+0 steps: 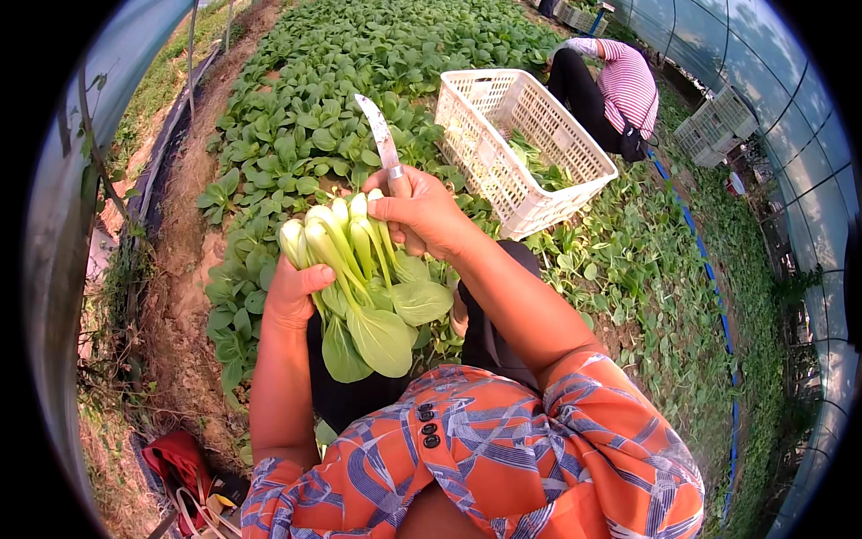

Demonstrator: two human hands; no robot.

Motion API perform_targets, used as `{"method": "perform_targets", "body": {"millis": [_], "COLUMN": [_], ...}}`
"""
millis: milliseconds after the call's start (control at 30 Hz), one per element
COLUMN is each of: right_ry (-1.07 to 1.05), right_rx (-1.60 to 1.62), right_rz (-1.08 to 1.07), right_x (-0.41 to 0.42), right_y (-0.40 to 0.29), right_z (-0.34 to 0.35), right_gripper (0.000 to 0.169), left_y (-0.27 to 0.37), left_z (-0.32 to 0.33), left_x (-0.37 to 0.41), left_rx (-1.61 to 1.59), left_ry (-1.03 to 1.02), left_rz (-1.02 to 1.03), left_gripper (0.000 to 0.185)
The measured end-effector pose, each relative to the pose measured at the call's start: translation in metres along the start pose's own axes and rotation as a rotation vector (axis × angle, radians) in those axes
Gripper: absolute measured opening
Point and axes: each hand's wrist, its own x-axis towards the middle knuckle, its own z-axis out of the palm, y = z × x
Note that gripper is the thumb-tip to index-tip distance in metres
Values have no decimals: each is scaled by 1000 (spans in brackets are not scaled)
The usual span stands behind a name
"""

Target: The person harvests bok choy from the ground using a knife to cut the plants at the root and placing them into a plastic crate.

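Note:
A bunch of bok choy (367, 283) is held above my lap, its pale bases up and its green leaves hanging down. My left hand (296, 286) grips the bunch from the left side, thumb across the stems. My right hand (421, 212) holds a knife by its handle, the curved, dirt-spotted blade (380, 131) pointing up and away from me. The thumb and fingers of that hand also touch the bases on the right of the bunch.
Ahead to the right stands a white plastic crate (559, 199) with some greens inside. A co-worker (616, 94) crouches beyond it. Leafy rows (323, 74) spread ahead. A blue hose (707, 269) runs along the right; a red bag (178, 458) lies at lower left.

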Motion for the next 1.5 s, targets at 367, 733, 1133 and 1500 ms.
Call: {"method": "perform_targets", "body": {"millis": [367, 733, 1133, 1500], "right_ry": [155, 133, 282, -55], "right_rx": [-152, -169, -126, -543], "right_rz": [-221, -144, 72, 716], "right_x": [-33, -59, -14, 87], "right_y": [-6, -21, 58, 271], "right_z": [5, -29, -68, -69], "right_gripper": [23, 41, 36, 46], "left_y": [-20, -18, 13, -15], "left_z": [59, 62, -2, -200], "left_x": [-20, -29, -17, -11], "left_rx": [52, -87, -165, 1192], "left_ry": [72, 54, 165, 383], "left_rz": [192, 184, 304, -447], "left_gripper": [54, 45, 41, 58]}}
